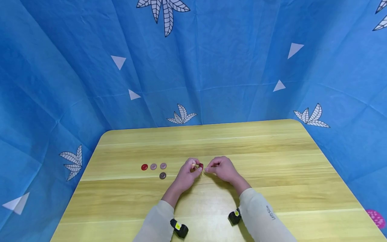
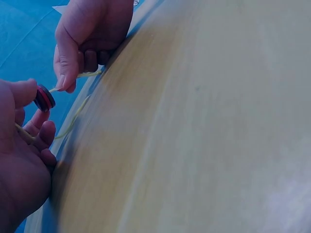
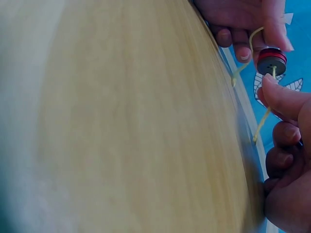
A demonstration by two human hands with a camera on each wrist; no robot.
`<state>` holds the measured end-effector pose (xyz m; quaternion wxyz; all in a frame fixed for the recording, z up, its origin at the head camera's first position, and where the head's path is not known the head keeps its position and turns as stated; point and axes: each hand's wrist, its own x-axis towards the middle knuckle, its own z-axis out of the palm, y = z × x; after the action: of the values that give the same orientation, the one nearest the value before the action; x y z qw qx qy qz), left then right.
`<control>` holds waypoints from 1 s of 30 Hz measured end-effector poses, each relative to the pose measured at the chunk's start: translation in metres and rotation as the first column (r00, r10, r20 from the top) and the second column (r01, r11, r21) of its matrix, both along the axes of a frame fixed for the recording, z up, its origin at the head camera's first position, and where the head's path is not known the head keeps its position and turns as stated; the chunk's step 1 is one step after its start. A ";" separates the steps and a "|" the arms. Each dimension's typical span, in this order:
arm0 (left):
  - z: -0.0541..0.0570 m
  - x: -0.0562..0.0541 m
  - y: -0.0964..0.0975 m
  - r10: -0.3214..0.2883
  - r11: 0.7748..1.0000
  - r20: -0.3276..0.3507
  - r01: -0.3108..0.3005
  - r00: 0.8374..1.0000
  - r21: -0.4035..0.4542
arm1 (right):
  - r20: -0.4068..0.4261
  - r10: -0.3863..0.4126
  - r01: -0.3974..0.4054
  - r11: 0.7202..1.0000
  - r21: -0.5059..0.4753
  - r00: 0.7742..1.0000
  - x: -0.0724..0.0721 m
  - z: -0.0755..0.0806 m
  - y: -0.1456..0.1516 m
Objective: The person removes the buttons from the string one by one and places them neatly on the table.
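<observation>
Above the tabletop (image 1: 272, 151), the left hand's (image 1: 187, 175) grip tightly pinches the buttons (image 3: 271, 61); just to their right, the right hand's (image 1: 224, 169) closed grip pinches the string (image 3: 263, 122), which leaves their right face roughly along their axis.

Spreads wide as a yellowish wood-grain surface (image 1: 257, 141), with rounded far corners, grain running from side to side, paler streaks across and a soft sheen on the near middle part. Carries, left of the middle and in one row from the left, a red button (image 1: 144, 167), a pinkish button (image 1: 153, 166) and a second pinkish button (image 1: 163, 165); just nearer than the last, a dark brownish button (image 1: 162, 175). Bears all four lying flat, close together but apart.
</observation>
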<state>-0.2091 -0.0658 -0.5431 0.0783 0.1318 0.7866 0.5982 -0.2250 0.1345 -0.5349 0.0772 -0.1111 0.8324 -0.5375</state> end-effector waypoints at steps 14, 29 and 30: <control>0.000 0.001 -0.001 0.036 0.999 0.031 -0.036 0.999 -0.021 | 0.006 0.004 -0.004 1.000 0.005 1.000 -0.002 -0.003 0.001; 0.005 0.001 -0.007 0.048 0.976 -0.084 -0.064 0.995 -0.208 | 0.021 -0.005 0.005 1.000 0.002 1.000 0.000 -0.003 0.001; 0.005 0.001 -0.007 0.044 0.973 -0.096 -0.065 0.994 -0.221 | 0.022 -0.006 0.006 1.000 0.005 1.000 0.000 -0.003 0.001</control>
<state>-0.2082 -0.0732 -0.5381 0.0403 0.1275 0.8550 0.5012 -0.2252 0.1355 -0.5378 0.0851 -0.1024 0.8330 -0.5370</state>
